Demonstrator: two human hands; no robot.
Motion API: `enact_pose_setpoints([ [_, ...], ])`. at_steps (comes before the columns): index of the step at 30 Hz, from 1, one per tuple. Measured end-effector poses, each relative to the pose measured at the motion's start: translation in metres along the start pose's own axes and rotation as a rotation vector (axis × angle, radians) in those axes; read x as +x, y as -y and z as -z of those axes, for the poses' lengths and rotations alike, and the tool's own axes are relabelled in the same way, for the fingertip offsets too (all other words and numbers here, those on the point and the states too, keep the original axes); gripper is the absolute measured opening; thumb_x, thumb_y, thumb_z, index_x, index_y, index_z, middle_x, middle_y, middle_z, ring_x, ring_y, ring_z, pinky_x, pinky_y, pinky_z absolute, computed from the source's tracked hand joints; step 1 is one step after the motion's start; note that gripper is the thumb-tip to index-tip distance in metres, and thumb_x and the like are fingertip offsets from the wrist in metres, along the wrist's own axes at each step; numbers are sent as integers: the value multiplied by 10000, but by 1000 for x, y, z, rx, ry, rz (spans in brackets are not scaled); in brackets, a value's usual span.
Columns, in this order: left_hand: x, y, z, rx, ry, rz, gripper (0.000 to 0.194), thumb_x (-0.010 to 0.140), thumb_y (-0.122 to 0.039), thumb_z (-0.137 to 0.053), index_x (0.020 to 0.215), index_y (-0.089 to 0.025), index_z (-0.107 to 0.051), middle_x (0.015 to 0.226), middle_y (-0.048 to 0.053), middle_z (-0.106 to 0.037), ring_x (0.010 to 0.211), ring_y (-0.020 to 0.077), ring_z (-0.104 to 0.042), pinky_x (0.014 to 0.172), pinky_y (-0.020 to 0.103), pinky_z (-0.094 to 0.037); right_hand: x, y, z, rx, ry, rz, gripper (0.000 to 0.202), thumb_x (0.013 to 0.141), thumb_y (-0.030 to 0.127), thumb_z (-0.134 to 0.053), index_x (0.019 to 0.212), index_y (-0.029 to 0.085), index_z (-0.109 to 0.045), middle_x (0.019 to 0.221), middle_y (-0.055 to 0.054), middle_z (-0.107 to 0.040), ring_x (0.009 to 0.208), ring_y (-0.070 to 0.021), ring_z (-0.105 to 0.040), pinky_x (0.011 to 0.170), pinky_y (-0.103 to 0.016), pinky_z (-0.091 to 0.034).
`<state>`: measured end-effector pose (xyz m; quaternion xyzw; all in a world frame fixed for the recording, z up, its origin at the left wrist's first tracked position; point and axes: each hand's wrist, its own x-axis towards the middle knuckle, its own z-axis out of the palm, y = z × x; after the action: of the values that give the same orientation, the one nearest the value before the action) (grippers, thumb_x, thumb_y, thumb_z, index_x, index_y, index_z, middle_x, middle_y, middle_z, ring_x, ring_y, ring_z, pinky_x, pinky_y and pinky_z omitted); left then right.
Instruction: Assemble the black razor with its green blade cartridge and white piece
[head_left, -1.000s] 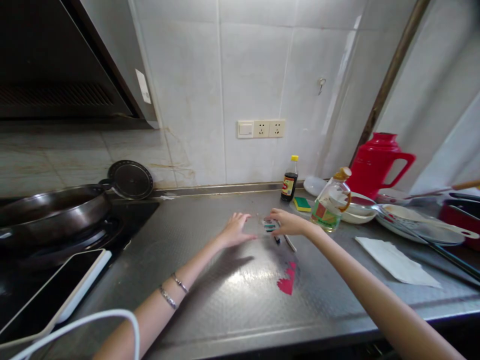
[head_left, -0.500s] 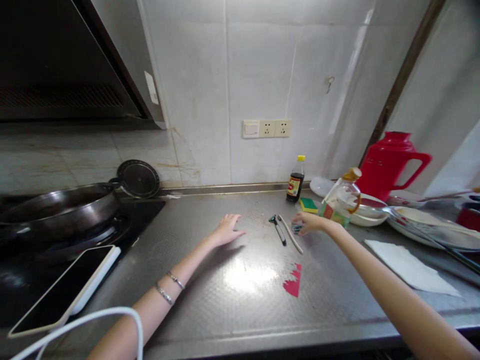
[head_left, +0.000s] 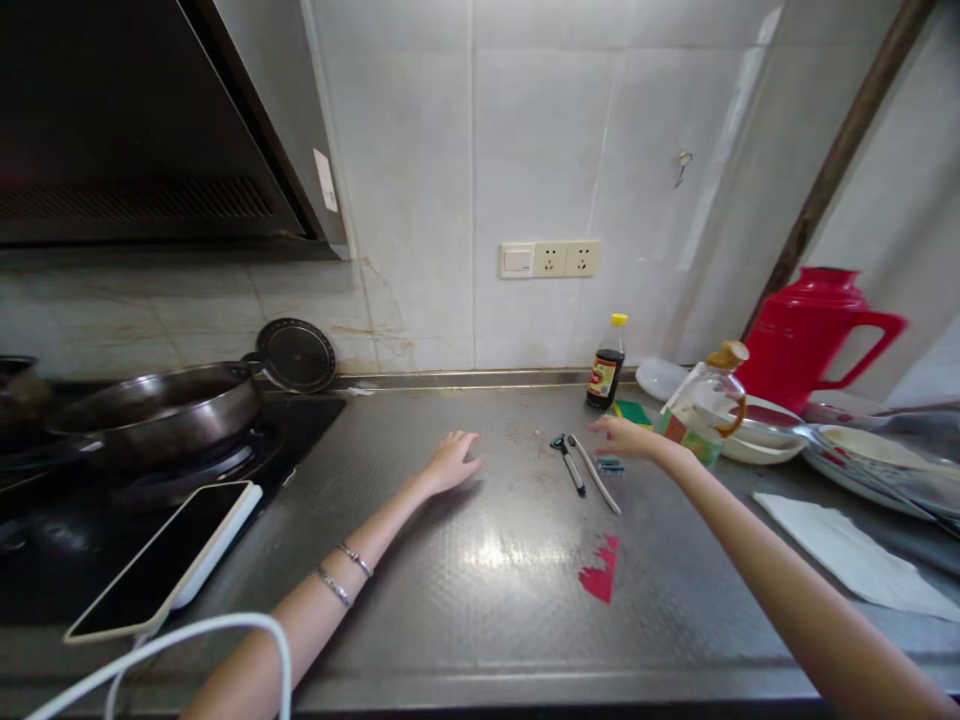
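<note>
My left hand (head_left: 452, 461) hovers over the left-middle of the steel counter (head_left: 420, 590), fingers apart and nothing in them. My right hand (head_left: 624, 438) is stretched out just behind some small dark-green pieces (head_left: 610, 466) that look like razor heads; its fingers are extended and I see nothing held. To their left lie a razor (head_left: 570, 468) with a grey-and-black handle and a slim whitish stick (head_left: 595, 474) with a dark end, like a toothbrush. A green-and-yellow sponge (head_left: 632, 413) is partly hidden behind my right hand.
A soy sauce bottle (head_left: 606, 362), a glass jug (head_left: 712, 405), a red thermos (head_left: 814, 335) and dishes (head_left: 862, 465) stand at the right. Nearer lie a torn red scrap (head_left: 600, 572) and white paper (head_left: 855, 555). On the left are a phone (head_left: 169, 555) and a pan (head_left: 169, 410) on the stove.
My right hand has lifted off the small dark-green pieces, which now lie uncovered on the counter. My left hand has hardly moved. The whole view has shifted a little left.
</note>
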<state>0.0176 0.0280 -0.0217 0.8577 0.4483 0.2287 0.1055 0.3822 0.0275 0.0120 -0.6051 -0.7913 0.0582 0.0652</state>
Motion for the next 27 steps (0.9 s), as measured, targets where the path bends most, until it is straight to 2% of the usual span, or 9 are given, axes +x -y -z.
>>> enact_pose_setpoints([
  [3, -4, 8, 0, -6, -23, 53, 379, 805, -326, -488, 1138, -147, -509, 1168, 105, -533, 1112, 219, -453, 967, 348, -347, 8, 35, 5, 9, -64, 68, 449, 772, 344, -537, 1134, 84, -590, 1096, -158, -598, 956, -242, -582, 841, -288, -424],
  [6, -11, 15, -2, -3, -23, 150, 392, 807, -311, -463, 1150, -124, -498, 1203, 119, -521, 1143, 220, -442, 991, 331, -329, 15, 76, -3, 51, -181, 171, 424, 784, 316, -524, 1152, 114, -580, 1118, -148, -597, 1027, -244, -551, 903, -318, -397],
  [10, -21, 16, -6, 80, 21, 236, 420, 846, -337, -377, 1177, -101, -480, 1273, 151, -476, 1225, 238, -382, 1023, 340, -288, 21, 124, -32, 82, -219, 273, 486, 797, 315, -513, 1211, 61, -527, 1223, -188, -531, 1145, -256, -475, 976, -343, -344],
  [13, -26, 14, -13, 172, 76, 286, 506, 861, -402, -333, 1269, -111, -404, 1399, 167, -329, 1322, 277, -230, 1052, 393, -226, 23, 147, -58, 75, -230, 252, 523, 846, 361, -440, 1266, 50, -469, 1287, -192, -480, 1210, -261, -411, 1002, -358, -313],
  [15, -27, 14, -16, 218, 94, 293, 543, 866, -426, -314, 1312, -119, -358, 1430, 172, -270, 1340, 285, -183, 1060, 404, -199, 22, 156, -73, 76, -216, 212, 532, 864, 378, -406, 1290, 61, -441, 1317, -186, -453, 1239, -259, -379, 1013, -367, -295],
  [18, -26, 15, -20, 266, 98, 285, 555, 868, -437, -304, 1329, -131, -344, 1434, 171, -260, 1339, 287, -183, 1059, 400, -200, 19, 161, -86, 80, -191, 137, 516, 882, 380, -360, 1301, 87, -431, 1354, -165, -417, 1265, -258, -346, 1025, -396, -266],
  [27, -26, 16, -24, 326, 67, 274, 526, 867, -412, -316, 1307, -134, -384, 1419, 162, -299, 1330, 278, -218, 1062, 394, -206, 16, 162, -89, 90, -207, 108, 452, 886, 326, -346, 1264, 116, -477, 1347, -143, -435, 1256, -231, -364, 1029, -380, -245],
])
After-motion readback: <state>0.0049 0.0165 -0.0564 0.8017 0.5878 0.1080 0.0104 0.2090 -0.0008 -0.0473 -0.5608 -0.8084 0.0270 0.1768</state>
